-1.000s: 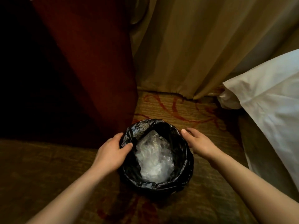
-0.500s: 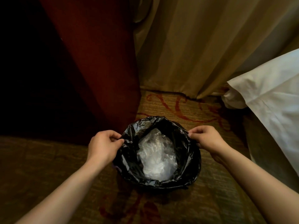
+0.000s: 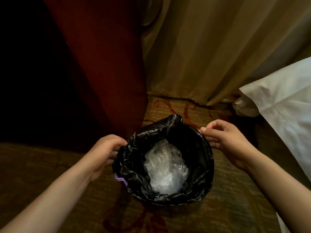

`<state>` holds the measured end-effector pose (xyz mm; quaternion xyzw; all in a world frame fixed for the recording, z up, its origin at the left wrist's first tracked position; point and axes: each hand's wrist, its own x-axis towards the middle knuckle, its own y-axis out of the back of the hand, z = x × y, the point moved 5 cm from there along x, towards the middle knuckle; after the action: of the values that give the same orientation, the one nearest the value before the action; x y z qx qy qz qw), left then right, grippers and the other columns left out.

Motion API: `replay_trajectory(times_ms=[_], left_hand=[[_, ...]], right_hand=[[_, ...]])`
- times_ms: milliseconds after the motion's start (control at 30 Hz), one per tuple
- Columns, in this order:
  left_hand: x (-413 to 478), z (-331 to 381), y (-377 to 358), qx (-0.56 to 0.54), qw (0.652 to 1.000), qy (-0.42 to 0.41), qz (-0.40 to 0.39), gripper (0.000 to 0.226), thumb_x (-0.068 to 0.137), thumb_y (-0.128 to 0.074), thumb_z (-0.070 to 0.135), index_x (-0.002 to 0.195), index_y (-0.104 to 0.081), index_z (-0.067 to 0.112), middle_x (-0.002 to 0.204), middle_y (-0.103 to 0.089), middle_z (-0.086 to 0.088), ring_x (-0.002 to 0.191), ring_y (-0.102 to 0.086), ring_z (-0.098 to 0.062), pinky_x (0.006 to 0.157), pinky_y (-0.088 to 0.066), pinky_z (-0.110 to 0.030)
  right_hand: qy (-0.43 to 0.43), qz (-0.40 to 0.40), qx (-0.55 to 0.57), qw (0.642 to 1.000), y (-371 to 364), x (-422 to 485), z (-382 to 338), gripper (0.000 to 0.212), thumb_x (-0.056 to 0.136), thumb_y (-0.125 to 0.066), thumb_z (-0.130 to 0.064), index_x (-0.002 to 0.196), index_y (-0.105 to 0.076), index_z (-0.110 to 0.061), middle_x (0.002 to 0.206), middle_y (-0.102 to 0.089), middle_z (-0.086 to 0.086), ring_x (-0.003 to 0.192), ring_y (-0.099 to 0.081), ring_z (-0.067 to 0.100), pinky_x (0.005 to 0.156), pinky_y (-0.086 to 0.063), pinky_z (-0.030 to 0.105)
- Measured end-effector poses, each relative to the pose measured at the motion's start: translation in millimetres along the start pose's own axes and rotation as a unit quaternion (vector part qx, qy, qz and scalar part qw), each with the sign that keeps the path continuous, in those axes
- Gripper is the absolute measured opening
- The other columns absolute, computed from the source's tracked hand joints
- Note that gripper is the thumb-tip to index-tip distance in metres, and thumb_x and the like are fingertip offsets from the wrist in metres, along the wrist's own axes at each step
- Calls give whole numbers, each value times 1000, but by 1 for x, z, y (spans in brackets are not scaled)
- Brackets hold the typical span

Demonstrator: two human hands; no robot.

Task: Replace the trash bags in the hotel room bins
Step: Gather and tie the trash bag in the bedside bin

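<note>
The left hand (image 3: 107, 153) has its fingers curled round the left rim of the black trash bag (image 3: 200, 165), bunching the plastic there. The right hand (image 3: 225, 140) pinches the opposite rim between thumb and fingertips, with the knuckles turned up. Both bare forearms reach in from the near side, and the bag's mouth is held wide and roughly round between the two hands.

A crumpled wad of clear plastic (image 3: 165, 167) lies at the bottom of the bag. At the far side the black film rises into a loose peak above the rest of the rim. A small purple strip (image 3: 120, 179) pokes out under the bag's near-left edge, just beside the left wrist; what it belongs to cannot be told. The bag hides whatever it lines.

It all sits on a brown patterned carpet (image 3: 50, 174) with red scrollwork, near the far edge of the floor. A dark red curtain (image 3: 104, 64) hangs down just behind and to the left, and a beige curtain (image 3: 210, 47) hangs beside it. White bedding (image 3: 286, 101) spills in at the right edge.
</note>
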<state>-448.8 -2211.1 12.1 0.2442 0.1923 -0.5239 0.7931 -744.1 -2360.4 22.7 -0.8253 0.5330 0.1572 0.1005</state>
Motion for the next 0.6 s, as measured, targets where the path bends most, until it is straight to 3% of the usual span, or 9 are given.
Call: replay_trajectory(times_ms=[133, 233, 333, 400, 467, 533, 600], left_hand=[[-5, 8, 7, 54, 995, -34, 80, 29, 86, -61, 6, 113, -63, 18, 98, -70, -14, 88, -68, -27, 73, -53, -40], [-13, 10, 12, 71, 993, -60, 79, 33, 84, -68, 2, 113, -65, 16, 93, -72, -13, 81, -70, -23, 63, -54, -32], [-20, 13, 16, 104, 988, -85, 79, 28, 80, -73, -1, 101, -72, 19, 92, -69, -12, 87, -69, -22, 63, -50, -23], [-27, 22, 19, 127, 974, -144, 121, 30, 77, -76, 0, 90, -73, 26, 89, -70, -4, 84, -67, -14, 66, -51, -22], [-39, 38, 22, 200, 928, -242, 200, 31, 77, -77, 4, 88, -73, 32, 83, -67, 6, 76, -62, -6, 67, -50, -20], [-51, 50, 20, 221, 891, -310, 246, 31, 76, -77, 3, 92, -73, 29, 81, -62, 7, 74, -57, -5, 65, -46, -15], [-52, 48, 20, 101, 936, -266, 205, 40, 73, -75, -7, 95, -72, 26, 81, -61, 3, 75, -59, -12, 65, -47, -16]], right_hand=[[20, 42, -36, 998, -3, 5, 1, 18, 83, -75, -5, 95, -62, -9, 94, -70, 11, 85, -66, 26, 77, -54, 43], [2, 66, -178, 982, -6, 12, 13, 29, 81, -79, -21, 107, -66, -22, 105, -70, 1, 97, -68, 20, 88, -57, 45], [-45, 43, -243, 968, -8, 10, 20, 34, 82, -79, -22, 113, -67, -23, 102, -69, -2, 95, -67, 15, 85, -55, 36], [-23, 62, -225, 972, -6, 6, 12, 20, 81, -79, -14, 100, -73, -17, 95, -74, 2, 85, -72, 16, 72, -56, 31], [41, 108, -207, 972, -5, -3, -3, 12, 78, -78, -7, 83, -72, -16, 83, -74, 6, 77, -72, 20, 60, -56, 31], [93, 136, -203, 965, -4, -10, -16, 16, 75, -78, -3, 78, -66, -12, 80, -71, 8, 77, -70, 25, 63, -58, 41], [109, 107, -193, 969, -3, -15, -22, 22, 71, -81, -3, 80, -63, -10, 82, -70, 9, 78, -68, 25, 68, -57, 43]])
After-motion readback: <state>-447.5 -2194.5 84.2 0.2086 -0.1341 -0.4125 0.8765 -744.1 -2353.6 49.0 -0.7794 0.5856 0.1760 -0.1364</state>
